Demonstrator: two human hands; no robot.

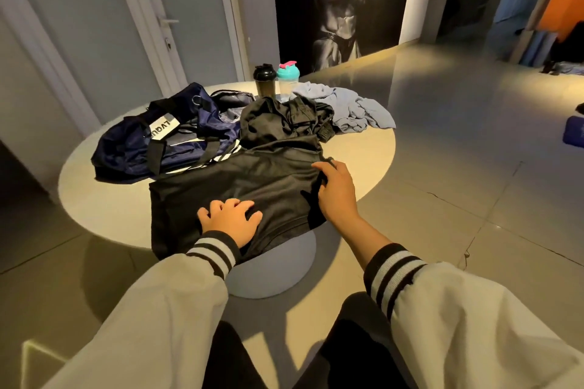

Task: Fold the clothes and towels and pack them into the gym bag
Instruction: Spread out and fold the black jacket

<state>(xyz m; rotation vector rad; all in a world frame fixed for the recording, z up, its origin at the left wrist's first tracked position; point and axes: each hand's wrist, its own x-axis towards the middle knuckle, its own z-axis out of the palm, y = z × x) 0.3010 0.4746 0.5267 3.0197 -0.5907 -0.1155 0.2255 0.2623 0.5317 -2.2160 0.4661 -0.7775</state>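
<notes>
Your left hand (230,221) is splayed flat, pinning the black garment (252,180) to the counter (104,199) so it won't slide. Your right hand (336,189) curls round its right edge, probably to fold it over. The gym bag (158,148) waits just behind-left and the blue towel (354,107) is crumpled farther back. Round pale top, glossy tiled floor.

Black shaker (264,80), teal-lidded shaker (288,74) (pink cap) side by side, round table's (101,208) far edge.
</notes>
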